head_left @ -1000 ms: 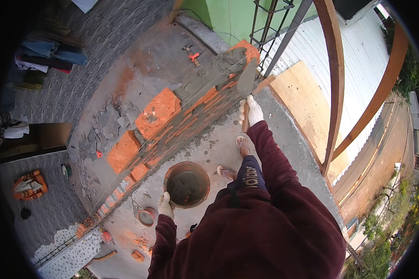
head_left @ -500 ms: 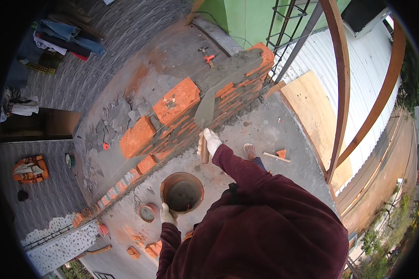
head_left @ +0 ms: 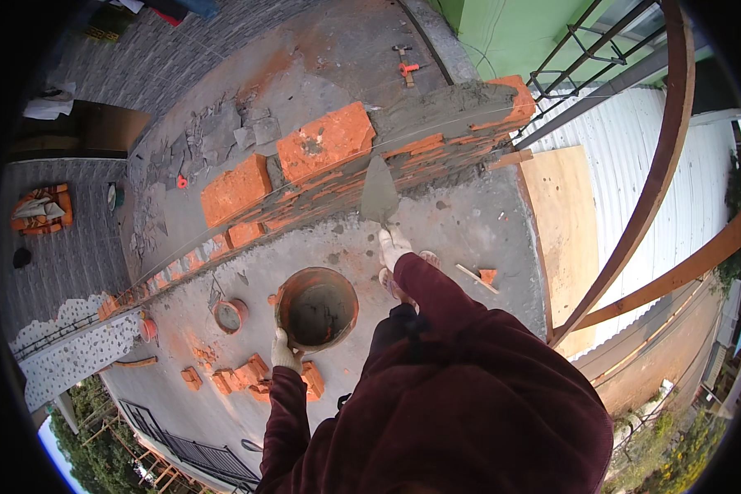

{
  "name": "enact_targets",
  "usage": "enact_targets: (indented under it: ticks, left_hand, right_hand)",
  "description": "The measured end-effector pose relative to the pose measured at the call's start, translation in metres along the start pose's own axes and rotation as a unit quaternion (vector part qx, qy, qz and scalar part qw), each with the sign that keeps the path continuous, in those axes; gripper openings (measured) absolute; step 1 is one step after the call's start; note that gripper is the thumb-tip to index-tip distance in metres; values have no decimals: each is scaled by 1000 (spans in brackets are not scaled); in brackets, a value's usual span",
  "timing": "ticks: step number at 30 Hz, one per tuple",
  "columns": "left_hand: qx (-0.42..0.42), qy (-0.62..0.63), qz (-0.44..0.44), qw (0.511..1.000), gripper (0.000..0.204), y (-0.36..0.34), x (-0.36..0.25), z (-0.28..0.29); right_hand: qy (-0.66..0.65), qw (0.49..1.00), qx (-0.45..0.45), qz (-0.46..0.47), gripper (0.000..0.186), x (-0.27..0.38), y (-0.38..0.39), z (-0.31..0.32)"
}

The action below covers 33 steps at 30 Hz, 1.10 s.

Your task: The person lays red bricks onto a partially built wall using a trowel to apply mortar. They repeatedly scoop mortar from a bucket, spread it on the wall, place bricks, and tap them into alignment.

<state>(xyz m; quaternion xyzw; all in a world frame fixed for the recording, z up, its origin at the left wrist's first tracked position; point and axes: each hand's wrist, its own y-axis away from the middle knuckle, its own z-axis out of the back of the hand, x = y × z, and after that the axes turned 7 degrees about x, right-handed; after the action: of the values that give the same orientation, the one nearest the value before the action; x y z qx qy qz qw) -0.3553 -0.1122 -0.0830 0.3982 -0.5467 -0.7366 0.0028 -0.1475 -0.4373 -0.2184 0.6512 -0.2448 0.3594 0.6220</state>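
Head view: the gloved right hand (head_left: 394, 246) is closed round the handle of a trowel (head_left: 379, 194), whose blade points at the brick wall (head_left: 461, 150); whether they touch cannot be told. The gloved left hand (head_left: 285, 351) grasps the near-left rim of a round bucket (head_left: 355, 306) of grey mortar (head_left: 319, 311), between wall and body. Yellow marks on a dark cloth (head_left: 104, 30), upper left, are too small to read.
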Motion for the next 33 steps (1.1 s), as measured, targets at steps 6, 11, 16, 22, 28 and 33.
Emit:
enact_targets:
  ticks: [6,11,16,22,28,33]
  left_hand:
    - [26,58,-2,998,30,-27,45,-18]
    - [8,25,70,997,41,-121,102,-62]
    - [78,-13,41,996,31,-260,189,-89]
    - [199,107,21,974,19,-405,294,-82]
    - [10,-213,19,977,42,-445,334,-65]
    - [-7,-175,94,980,46,-374,339,45]
  right_hand:
    - [371,926,74,17,52,-35,41,121]
    - [546,822,156,44,39,16,71,119]
    - [627,760,168,43,29,-45,13,90]
    - [638,744,184,-68,29,-98,9,30]
    - [439,865,106,-221,23,-159,41,0]
    - [305,918,17,-253,19,-127,79,-86]
